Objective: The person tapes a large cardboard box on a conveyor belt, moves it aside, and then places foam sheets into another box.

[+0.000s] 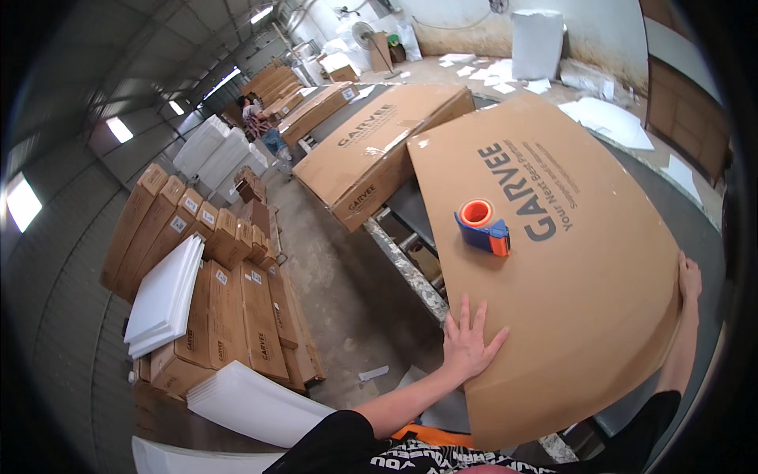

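Note:
In front of me a large brown cardboard box (584, 308) with dark printing lies flat on the worktable. Fingers spread, my left hand (470, 341) rests flat on the box top near its left edge. On the opposite side, my right hand (689, 278) grips the box's right edge, its fingers partly hidden. A blue and orange tape dispenser (491, 235) sits on top of the box, farther away than my left hand and touched by neither hand.
Beyond my box lies another long carton (379, 142) on the conveyor frame (407, 265). To the left are stacked cartons (237, 316) and white foam sheets (166, 296). A person (260, 126) stands far off beside more cartons. White scraps (505, 75) litter the far floor.

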The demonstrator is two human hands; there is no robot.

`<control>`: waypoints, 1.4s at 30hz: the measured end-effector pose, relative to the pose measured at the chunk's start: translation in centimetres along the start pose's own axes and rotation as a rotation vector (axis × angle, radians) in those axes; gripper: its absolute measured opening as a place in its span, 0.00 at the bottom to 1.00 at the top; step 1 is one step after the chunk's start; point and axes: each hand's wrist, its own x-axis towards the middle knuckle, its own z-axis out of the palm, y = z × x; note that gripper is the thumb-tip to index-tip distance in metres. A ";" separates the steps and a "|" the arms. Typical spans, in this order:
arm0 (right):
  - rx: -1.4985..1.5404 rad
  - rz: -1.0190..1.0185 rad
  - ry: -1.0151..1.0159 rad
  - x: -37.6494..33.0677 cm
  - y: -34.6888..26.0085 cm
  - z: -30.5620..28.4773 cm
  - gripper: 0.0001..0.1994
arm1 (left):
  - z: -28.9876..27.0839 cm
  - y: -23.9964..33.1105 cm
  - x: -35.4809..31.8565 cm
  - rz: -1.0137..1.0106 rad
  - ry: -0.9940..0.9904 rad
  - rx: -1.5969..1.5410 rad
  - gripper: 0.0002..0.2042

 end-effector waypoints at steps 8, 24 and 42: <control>-0.073 0.143 -0.055 -22.9 4.9 -0.4 0.31 | -8.4 -11.2 -6.6 0.084 -0.258 0.026 0.39; 0.197 0.309 0.363 -66.9 -15.8 2.5 0.19 | -12.4 -36.0 -4.9 0.542 0.075 0.023 0.27; 0.424 0.169 0.728 -68.5 -13.0 7.5 0.21 | -10.3 -33.0 -2.7 0.529 0.345 -0.236 0.23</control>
